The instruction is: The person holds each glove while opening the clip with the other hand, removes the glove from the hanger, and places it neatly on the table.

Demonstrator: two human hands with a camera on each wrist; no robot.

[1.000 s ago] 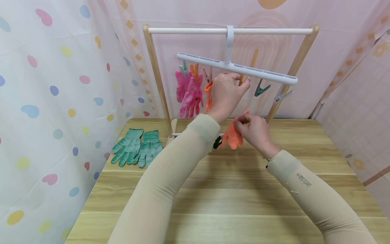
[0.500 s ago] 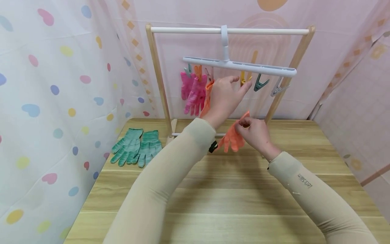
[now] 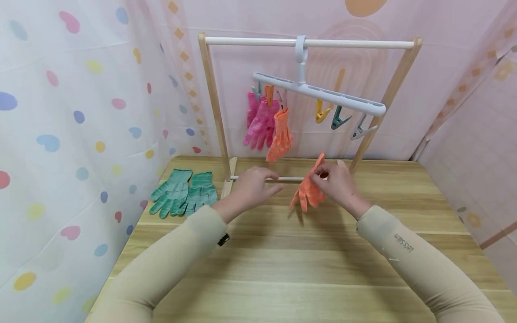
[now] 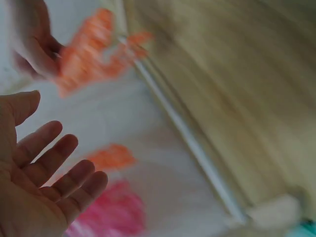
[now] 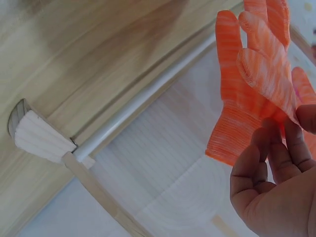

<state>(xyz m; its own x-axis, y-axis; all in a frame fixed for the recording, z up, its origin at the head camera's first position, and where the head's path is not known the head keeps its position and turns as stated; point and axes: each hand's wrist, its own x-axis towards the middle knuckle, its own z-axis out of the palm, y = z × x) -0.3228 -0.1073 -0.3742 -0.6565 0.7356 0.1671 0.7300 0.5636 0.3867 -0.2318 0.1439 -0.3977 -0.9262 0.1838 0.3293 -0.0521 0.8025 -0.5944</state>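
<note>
Between thumb and fingers, my right hand (image 3: 338, 183) pinches an orange knit glove (image 3: 310, 190) by its edge, in front of the rack's lower bar. In the right wrist view the glove (image 5: 247, 94) hangs with its ribbed cuff toward the lower left. My left hand (image 3: 252, 188) holds nothing; its fingers are spread apart in the left wrist view, below the hanging gloves. A second orange glove (image 3: 281, 139) and pink gloves (image 3: 264, 123) hang from clips on the left half of the white hanger (image 3: 323, 93). Yellow (image 3: 321, 114), dark green (image 3: 338, 119) and grey (image 3: 361, 129) clips hang bare on its right half.
The hanger hooks over the white top rail (image 3: 250, 41) of a wooden-legged rack. Two green gloves (image 3: 171, 193) lie on the wooden table (image 3: 282, 269) at the left. Patterned curtains (image 3: 72, 157) stand at the left, back and right.
My left hand has left the yellow clip and moved down and left, its fingers free. The right hand and its orange glove have dropped slightly. The hanger has swung.
</note>
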